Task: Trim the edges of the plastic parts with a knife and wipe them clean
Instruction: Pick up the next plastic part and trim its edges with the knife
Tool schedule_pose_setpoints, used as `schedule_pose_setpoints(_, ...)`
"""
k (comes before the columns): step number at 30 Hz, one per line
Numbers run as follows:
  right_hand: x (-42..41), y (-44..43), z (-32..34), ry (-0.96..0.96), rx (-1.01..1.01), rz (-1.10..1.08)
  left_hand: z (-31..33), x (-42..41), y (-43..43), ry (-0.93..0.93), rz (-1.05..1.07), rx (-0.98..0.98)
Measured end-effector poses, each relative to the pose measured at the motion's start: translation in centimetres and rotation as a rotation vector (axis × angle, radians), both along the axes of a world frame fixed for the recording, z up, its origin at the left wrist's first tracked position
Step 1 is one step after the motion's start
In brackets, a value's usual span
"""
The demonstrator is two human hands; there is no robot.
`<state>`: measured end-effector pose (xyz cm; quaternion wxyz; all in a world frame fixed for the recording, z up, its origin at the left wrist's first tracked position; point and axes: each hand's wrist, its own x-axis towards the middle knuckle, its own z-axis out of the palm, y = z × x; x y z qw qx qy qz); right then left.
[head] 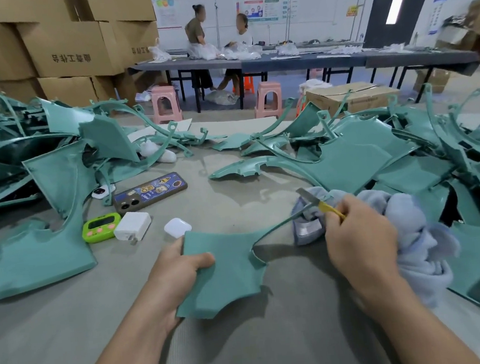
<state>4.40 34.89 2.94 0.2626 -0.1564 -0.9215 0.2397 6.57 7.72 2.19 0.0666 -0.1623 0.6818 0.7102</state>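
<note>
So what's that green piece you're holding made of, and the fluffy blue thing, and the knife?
Green piece: looks like moulded plastic, smooth with a soft sheen, thin and stiff. Fluffy blue thing: probably a towel-like cloth, fuzzy and crumpled. Knife: grey, flat blade looks like metal; yellow handle is probably plastic, mostly hidden in the right hand.

Two forearms show in the lower part of the frame, one at lower left and one at lower right, both bare along all their visible length. The left grip (179,262) and the right grip (359,235) are bare hands
</note>
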Motion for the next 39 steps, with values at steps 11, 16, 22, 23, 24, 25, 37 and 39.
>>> schedule_pose_setpoints(11, 0.6, -0.2, -0.4, 0.019, -0.032, 0.158, 0.1, 0.2, 0.0, -0.032, -0.012, 0.047)
schedule_pose_setpoints(16, 1.2, -2.1, -2.0, -0.091, -0.021, 0.326, 0.0, 0.0, -0.1, -0.026, -0.024, 0.098)
schedule_pose_setpoints(22, 1.2, -1.1, -1.0, 0.081, -0.190, 0.336, -0.6, -0.1, -0.1, 0.047, -0.009, 0.009)
schedule_pose_setpoints(23, 1.6, -1.8, -1.1, 0.052, -0.233, 0.444, -0.6, -0.2, -0.1, 0.069, -0.001, 0.016)
schedule_pose_setpoints(24, 1.8, -2.3, -1.2, 0.013, -0.269, 0.528, -0.5, -0.3, -0.1, 0.088, -0.004, 0.031)
schedule_pose_setpoints(25, 1.9, -2.5, -1.3, -0.022, -0.287, 0.583, -0.4, -0.3, -0.1, 0.101, -0.021, 0.052)
schedule_pose_setpoints(37, 1.2, -0.5, -0.4, -0.145, -0.253, 0.861, 0.3, 0.4, -0.5, 0.039, -0.081, 0.164)
schedule_pose_setpoints(39, 1.3, -1.0, -0.7, -0.103, -0.251, 0.850, 0.5, 0.4, -0.5, 0.010, -0.081, 0.232)
